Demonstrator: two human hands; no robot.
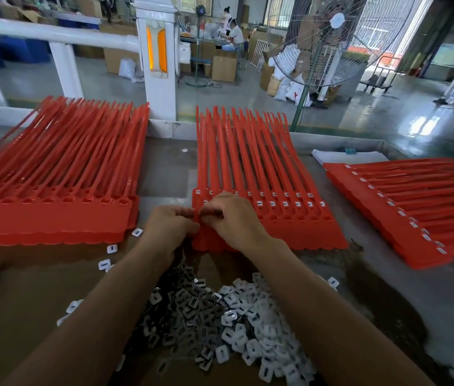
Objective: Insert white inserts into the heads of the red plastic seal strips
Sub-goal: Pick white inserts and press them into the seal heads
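Our left hand (170,227) and right hand (232,218) meet, fingers curled, pinching the near corner head of the red seal strips (270,190). Just below the fingers lie heaped white inserts (248,330), with another strip stack (53,176) to their left. We can't tell if an insert sits in the pinch.

Glossy grey factory floor (248,98), white railing (53,32), pedestal fan (328,37), cardboard boxes (224,68)

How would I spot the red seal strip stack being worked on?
Three red stacks lie on the grey table. Take the middle stack, beyond the pile of white inserts. Only there do the left hand and right hand grip its near-left corner.
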